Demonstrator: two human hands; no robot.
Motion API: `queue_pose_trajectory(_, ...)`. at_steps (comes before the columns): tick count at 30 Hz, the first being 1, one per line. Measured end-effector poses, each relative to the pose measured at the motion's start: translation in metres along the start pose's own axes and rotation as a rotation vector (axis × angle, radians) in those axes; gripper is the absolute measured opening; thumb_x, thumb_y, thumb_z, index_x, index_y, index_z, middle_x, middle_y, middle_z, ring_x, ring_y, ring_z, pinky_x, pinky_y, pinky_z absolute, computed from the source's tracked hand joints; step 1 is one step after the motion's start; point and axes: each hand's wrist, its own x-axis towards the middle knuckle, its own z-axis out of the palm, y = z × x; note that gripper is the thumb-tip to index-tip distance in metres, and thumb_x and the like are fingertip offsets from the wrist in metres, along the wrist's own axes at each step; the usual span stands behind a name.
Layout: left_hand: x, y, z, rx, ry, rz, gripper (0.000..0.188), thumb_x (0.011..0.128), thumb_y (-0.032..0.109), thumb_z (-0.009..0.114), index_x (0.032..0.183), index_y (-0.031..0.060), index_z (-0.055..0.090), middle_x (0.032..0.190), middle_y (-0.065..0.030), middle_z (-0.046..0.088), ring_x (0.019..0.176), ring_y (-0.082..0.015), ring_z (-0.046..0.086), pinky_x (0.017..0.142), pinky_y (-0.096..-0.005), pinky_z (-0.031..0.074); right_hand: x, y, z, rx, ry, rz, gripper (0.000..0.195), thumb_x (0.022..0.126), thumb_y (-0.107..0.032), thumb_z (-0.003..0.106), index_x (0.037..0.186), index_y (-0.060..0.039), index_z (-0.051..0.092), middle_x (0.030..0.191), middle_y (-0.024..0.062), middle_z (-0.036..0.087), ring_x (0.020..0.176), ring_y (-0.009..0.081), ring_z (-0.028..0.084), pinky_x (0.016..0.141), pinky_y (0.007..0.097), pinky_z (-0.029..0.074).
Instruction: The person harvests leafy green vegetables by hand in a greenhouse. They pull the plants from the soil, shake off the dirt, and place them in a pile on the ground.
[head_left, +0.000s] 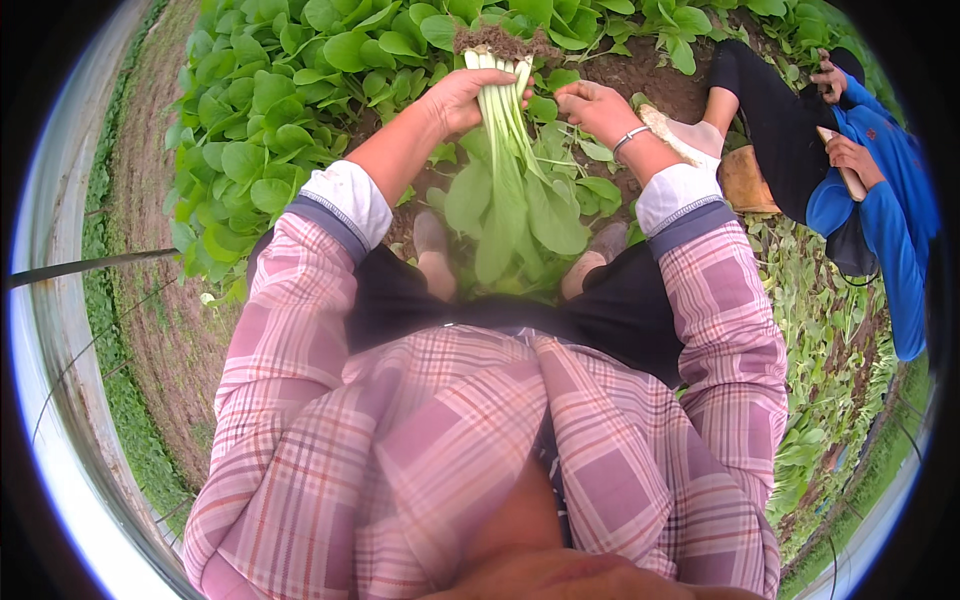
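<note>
My left hand (463, 101) grips a bunch of long-stemmed leafy greens (504, 120) by its pale stems. The bunch hangs upside down, its leaves spreading toward my feet. Brown soil clings to the roots (502, 41) at the top. Just to the right of the stems is my right hand (589, 109), with its fingers bent together beside some small green leaves. Whether anything is between those fingertips I cannot tell. A bracelet circles my right wrist. Below the hands, loose leaves (598, 193) lie on the ground between my shoes.
Dense leafy greens (285, 97) grow ahead and to the left. At right a person in a blue top (889, 180) sits close by, near a tan block (746, 180). Pulled greens and leaf scraps (817, 300) cover the ground behind. Plastic sheeting (56, 337) curves along the left.
</note>
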Motion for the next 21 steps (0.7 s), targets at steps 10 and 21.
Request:
queue_pose_trajectory(10, 0.014, -0.064, 0.025, -0.315, 0.0, -0.026, 0.03, 0.081, 0.011, 0.058, 0.109, 0.0016, 0.054, 0.101, -0.0116, 0.059, 0.092, -0.0263, 0.059, 0.086, -0.0424, 0.046, -0.023, 0.002, 0.02, 0.533, -0.026, 0.213, 0.041, 0.082, -0.028, 0.062, 0.113, -0.0032, 0.054, 0.09, 0.0051, 0.059, 0.081, 0.0141, 0.057, 0.072, 0.0274, 0.048)
queue_pose_trajectory(21, 0.007, -0.064, 0.013, -0.152, 0.124, -0.015, 0.036, 0.085, 0.017, 0.055, 0.118, 0.0034, 0.049, 0.118, -0.0123, 0.054, 0.099, -0.0256, 0.056, 0.089, -0.0406, 0.044, 0.004, 0.034, -0.006, 0.338, 0.286, 0.027, 0.028, 0.083, -0.025, 0.057, 0.097, -0.0004, 0.056, 0.076, 0.0065, 0.062, 0.062, 0.0139, 0.06, 0.055, 0.0268, 0.046)
